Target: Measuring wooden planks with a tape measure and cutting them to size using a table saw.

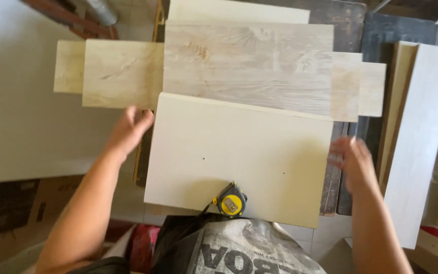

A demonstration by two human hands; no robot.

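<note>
Both hands are open, the left hand [130,129] touching the pale board [239,157] at its ten o'clock corner, the right hand [353,162] blurred at three o'clock.

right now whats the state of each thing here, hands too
left hand: open, at the cream board's left corner
right hand: open, blurred, by the board's right edge
cream board: flat, on top
tape measure: closed, lying on the board's near edge
wood-grain planks: stacked flat, partly under the board
pale boards: lying at right
</note>
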